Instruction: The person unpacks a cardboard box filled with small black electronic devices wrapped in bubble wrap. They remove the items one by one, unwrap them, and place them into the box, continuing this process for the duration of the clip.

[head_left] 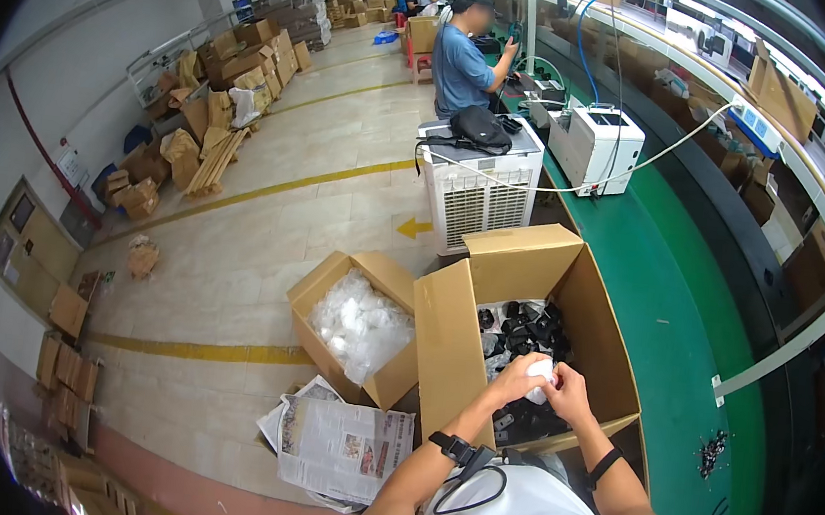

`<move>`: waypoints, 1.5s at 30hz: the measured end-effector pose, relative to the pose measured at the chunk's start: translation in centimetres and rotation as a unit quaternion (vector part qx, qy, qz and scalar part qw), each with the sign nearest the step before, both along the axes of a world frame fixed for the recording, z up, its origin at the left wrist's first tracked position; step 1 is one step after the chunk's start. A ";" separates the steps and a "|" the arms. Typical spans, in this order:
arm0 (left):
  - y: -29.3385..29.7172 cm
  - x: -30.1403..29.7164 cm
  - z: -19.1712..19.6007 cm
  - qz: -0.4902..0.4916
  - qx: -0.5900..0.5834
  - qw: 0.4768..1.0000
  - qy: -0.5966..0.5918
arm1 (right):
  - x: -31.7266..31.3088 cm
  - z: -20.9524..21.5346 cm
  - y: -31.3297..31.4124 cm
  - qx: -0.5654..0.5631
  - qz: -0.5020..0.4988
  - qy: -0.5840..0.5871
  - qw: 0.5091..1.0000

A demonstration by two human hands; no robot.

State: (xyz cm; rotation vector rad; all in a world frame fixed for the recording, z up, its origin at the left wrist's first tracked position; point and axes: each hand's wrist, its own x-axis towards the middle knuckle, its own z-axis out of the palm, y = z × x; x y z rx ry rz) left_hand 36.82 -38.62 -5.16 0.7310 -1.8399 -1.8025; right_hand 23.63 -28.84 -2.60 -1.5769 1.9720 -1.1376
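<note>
Item: small white bagged piece (543, 371), over the large open carton (454, 346) of black parts (523, 330). Left hand (517, 377) clenched around it from below; right hand (569, 390) pinching its upper edge. Step, as judged: opening or unwrapping the piece. Adjacent: smaller box (330, 289) of clear bags (362, 322); newspapers (340, 444) on the floor

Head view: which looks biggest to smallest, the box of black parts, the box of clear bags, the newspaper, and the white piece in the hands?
1. Box of black parts
2. Box of clear bags and newspaper: alike
3. White piece
</note>
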 end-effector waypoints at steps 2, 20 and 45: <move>0.3 -0.6 -0.6 0.034 -0.076 0.996 -0.034 | 0.9 -0.3 -0.2 -0.031 -0.027 0.010 0.999; 0.6 1.0 -1.0 0.031 0.091 0.989 0.116 | -0.8 1.2 0.3 0.097 0.084 -0.268 0.955; -0.6 0.2 -7.1 0.261 -0.086 0.957 -0.095 | 1.7 -1.3 -1.8 0.154 0.168 -0.404 0.886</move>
